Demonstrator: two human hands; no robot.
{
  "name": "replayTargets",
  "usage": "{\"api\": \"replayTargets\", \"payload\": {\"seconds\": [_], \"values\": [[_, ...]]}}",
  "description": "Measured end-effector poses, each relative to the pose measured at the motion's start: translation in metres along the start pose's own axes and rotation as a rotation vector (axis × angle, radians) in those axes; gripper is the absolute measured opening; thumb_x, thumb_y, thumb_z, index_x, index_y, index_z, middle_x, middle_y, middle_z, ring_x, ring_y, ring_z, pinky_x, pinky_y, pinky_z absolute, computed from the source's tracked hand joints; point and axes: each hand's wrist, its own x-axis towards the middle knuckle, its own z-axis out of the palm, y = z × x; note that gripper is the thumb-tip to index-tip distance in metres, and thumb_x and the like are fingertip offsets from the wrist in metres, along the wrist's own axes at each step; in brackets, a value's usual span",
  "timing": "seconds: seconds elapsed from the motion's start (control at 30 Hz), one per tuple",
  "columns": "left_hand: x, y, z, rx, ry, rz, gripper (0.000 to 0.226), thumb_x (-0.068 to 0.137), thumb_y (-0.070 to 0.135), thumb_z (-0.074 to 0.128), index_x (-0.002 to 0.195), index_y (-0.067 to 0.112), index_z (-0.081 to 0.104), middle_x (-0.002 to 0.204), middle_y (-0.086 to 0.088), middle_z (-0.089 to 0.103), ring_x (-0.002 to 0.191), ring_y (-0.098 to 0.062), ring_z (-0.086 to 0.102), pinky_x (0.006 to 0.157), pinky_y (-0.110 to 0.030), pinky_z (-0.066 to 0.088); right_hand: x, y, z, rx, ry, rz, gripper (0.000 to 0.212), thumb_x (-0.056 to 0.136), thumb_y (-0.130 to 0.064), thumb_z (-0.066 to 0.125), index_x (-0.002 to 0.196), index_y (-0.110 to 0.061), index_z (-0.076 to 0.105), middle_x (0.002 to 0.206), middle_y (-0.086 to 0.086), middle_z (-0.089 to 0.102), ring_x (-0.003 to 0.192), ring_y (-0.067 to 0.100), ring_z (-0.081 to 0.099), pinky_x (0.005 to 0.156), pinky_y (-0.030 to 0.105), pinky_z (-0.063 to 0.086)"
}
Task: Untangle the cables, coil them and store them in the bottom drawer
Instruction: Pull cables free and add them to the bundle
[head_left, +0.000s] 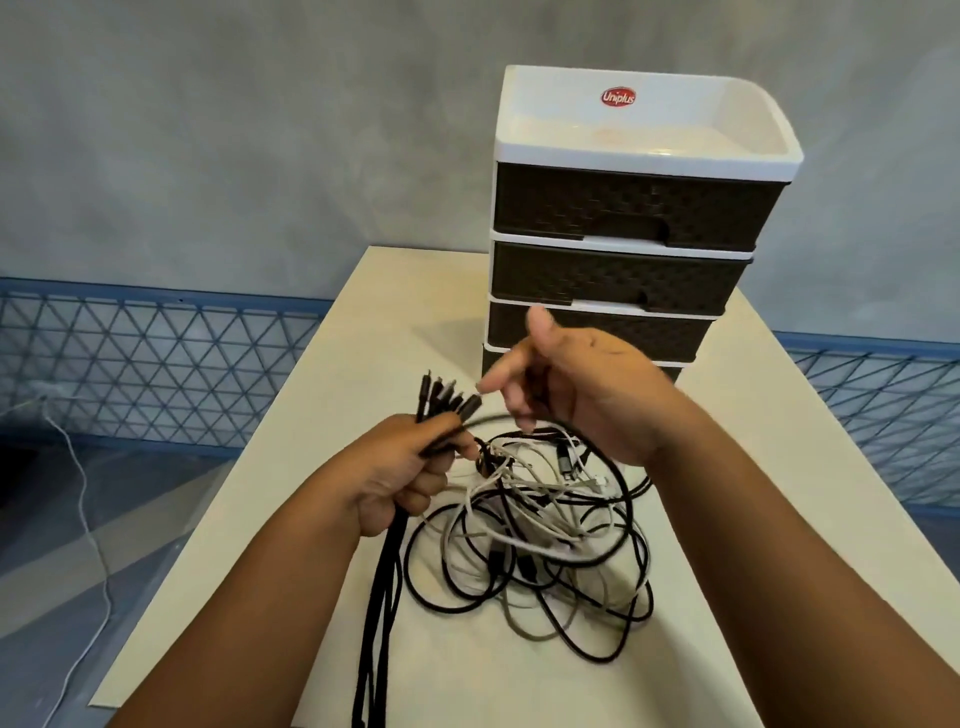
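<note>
1. Your left hand (402, 467) is closed in a fist around a bundle of black cables (382, 582), gripping them just below their plugs (447, 397).
2. The plugs fan out above your fist, pointing up and away from you toward the drawer unit (623, 223).
3. Below your fist the gripped cables run straight down along your left forearm toward the near edge of the table (291, 457), so their long axis lies roughly away-and-toward you.
4. Your right hand (576, 384) hovers above the far side of the tangle, thumb raised and fingers loosely curled toward the plugs. One black cable arcs from your left fist across under its fingers; motion blur hides whether the fingers pinch it, so its grip cannot be told.
5. The tangle of black and white cables (540, 545) lies on the table just right of your left hand and below your right hand, its loops spreading toward you with no single direction.
6. The drawer unit stands upright at the far end of the table, beyond both hands. Its bottom drawer (493, 361) is mostly hidden behind your right hand.
</note>
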Motion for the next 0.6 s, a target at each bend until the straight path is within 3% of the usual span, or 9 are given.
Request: {"api": "replayTargets", "payload": {"seconds": [0.07, 0.1, 0.2, 0.33, 0.47, 0.6], "values": [[-0.003, 0.004, -0.004, -0.047, 0.056, 0.072, 0.017, 0.090, 0.016, 0.052, 0.074, 0.013, 0.057, 0.048, 0.008, 0.027, 0.038, -0.006, 0.016, 0.042, -0.017, 0.007, 0.007, 0.027, -0.002, -0.360, 0.097, 0.144, 0.027, 0.098, -0.034, 0.054, 0.102, -0.013, 0.070, 0.082, -0.003, 0.067, 0.075, 0.013, 0.061, 0.073, 0.031, 0.050], [-0.005, 0.007, -0.006, -0.071, 0.072, 0.105, 0.015, 0.089, 0.016, 0.052, 0.075, 0.013, 0.056, 0.047, 0.008, 0.028, 0.038, -0.006, 0.017, 0.044, -0.020, 0.007, 0.008, 0.039, -0.001, -0.592, 0.057, 0.201, 0.019, 0.095, -0.035, 0.060, 0.105, -0.020, 0.068, 0.089, -0.009, 0.069, 0.081, 0.007, 0.063, 0.078, 0.028, 0.052], [-0.010, 0.015, -0.011, -0.180, 0.103, 0.185, 0.016, 0.091, 0.015, 0.050, 0.076, 0.013, 0.055, 0.047, 0.008, 0.028, 0.038, -0.006, 0.018, 0.041, -0.017, 0.010, 0.007, 0.067, 0.005, -0.934, -0.075, 0.321, 0.029, 0.084, -0.047, 0.071, 0.107, -0.030, 0.067, 0.102, -0.013, 0.066, 0.093, 0.004, 0.061, 0.077, 0.020, 0.049], [-0.019, 0.023, -0.019, -0.327, 0.093, 0.281, 0.021, 0.094, 0.017, 0.046, 0.074, 0.014, 0.054, 0.046, 0.009, 0.026, 0.034, -0.004, 0.020, 0.034, -0.013, 0.015, 0.012, 0.076, 0.007, -0.944, 0.060, 0.321, 0.019, 0.084, -0.046, 0.071, 0.097, -0.032, 0.071, 0.098, -0.013, 0.064, 0.087, 0.006, 0.059, 0.076, 0.026, 0.051], [-0.026, 0.027, -0.019, -0.340, 0.043, 0.347, 0.022, 0.094, 0.018, 0.046, 0.075, 0.014, 0.058, 0.047, 0.009, 0.025, 0.035, -0.004, 0.018, 0.034, -0.013, 0.014, 0.019, 0.069, 0.012, -0.730, 0.104, 0.256, 0.024, 0.085, -0.052, 0.068, 0.096, -0.031, 0.070, 0.086, -0.007, 0.063, 0.072, 0.007, 0.058, 0.061, 0.024, 0.045], [-0.029, 0.027, -0.016, -0.361, 0.042, 0.372, 0.025, 0.093, 0.020, 0.049, 0.072, 0.016, 0.061, 0.050, 0.008, 0.022, 0.036, -0.004, 0.016, 0.037, -0.012, 0.013, 0.030, 0.057, 0.016, -0.798, 0.205, 0.171, 0.019, 0.097, -0.035, 0.058, 0.081, -0.027, 0.065, 0.065, -0.007, 0.058, 0.056, 0.006, 0.052, 0.054, 0.023, 0.040]]}}
